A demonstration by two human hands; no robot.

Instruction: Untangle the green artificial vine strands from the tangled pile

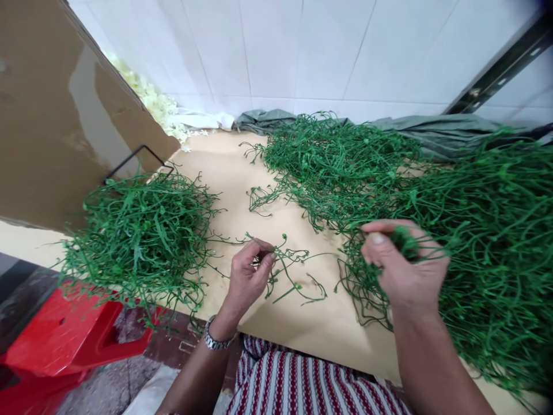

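Observation:
My left hand (249, 275) pinches a thin green plastic stem sprig (288, 266) that trails to the right over the tan board (242, 178). A metal watch sits on that wrist. My right hand (404, 265) is closed on a clump of green stems pulled from the large tangled pile (484, 230) at the right. A smaller heap of green stems (142, 230) lies to the left of my left hand.
A brown cardboard sheet (56, 121) leans at the left. A red plastic stool (64, 334) stands below the board's left edge. White flower pieces (159, 106) and grey-green sacking (436, 129) lie against the tiled wall. My striped clothing (302, 383) shows at the bottom.

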